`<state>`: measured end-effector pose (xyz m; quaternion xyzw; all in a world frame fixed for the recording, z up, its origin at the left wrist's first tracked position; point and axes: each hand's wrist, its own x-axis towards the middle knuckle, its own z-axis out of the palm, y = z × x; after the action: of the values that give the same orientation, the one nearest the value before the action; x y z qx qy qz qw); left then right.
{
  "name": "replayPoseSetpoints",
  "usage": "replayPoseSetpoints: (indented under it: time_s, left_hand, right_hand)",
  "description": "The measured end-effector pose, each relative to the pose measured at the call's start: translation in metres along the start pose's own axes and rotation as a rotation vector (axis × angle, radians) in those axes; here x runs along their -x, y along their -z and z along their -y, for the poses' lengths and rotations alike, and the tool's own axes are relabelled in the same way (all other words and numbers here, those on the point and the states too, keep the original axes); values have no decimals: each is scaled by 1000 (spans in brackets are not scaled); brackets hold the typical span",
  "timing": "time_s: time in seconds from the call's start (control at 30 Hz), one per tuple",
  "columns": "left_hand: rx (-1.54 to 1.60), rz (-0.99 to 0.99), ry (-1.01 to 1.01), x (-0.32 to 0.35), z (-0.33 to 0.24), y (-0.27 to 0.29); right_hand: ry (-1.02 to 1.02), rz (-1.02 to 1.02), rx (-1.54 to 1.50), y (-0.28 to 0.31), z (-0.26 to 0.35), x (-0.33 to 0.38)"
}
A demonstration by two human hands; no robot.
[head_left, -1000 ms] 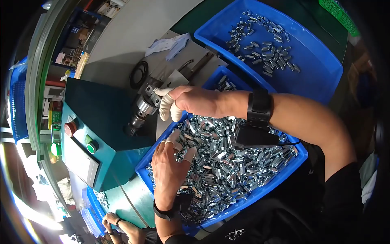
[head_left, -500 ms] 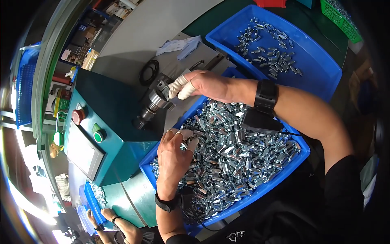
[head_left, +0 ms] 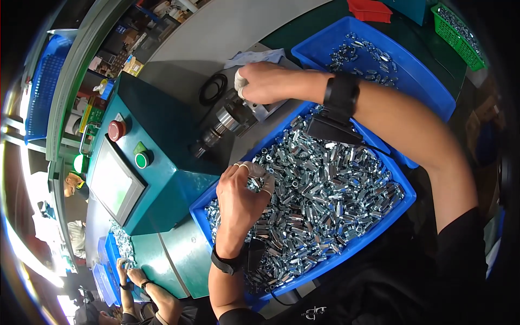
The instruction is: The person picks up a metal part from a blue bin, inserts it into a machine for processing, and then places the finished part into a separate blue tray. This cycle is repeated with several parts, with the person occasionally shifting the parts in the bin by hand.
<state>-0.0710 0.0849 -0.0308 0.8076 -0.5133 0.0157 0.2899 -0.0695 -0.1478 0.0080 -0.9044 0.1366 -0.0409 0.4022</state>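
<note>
Left hand [head_left: 235, 196] curls over metal parts [head_left: 319, 200] at the blue tray's [head_left: 200, 215] 9 o'clock, right hand [head_left: 265, 82] beyond 11. Whether fingers [head_left: 254, 169] grip, I cannot tell.

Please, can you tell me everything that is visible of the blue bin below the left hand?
The blue bin is a wide, roughly four-sided open tub with raised walls and rounded corners; it looks like smooth plastic. It sits upright beside the teal machine, filled with short, silvery metal pieces, some showing holes in their ends. The left hand is over its left part, and the right forearm crosses above its far edge. Its base is hidden.
</note>
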Motion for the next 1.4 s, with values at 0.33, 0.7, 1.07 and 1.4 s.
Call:
replayPoseSetpoints:
  time_s: [0.33,0.7,1.07,1.4]
  left_hand:
    - [132,-6,120,3,-10,-4]
    - [50,-89,-21,1,6,-5]
    - [-52,-138,-44,-15,-4,6]
    - [-210,-192,-143,-108,8,3]
  right_hand:
    - [397,-508,320,-48,-4,-6]
    - [-330,-292,388,82,-100,56]
    - [-102,-165,-190,25,-83,30]
    - [222,-313,-166,-23,-76,57]
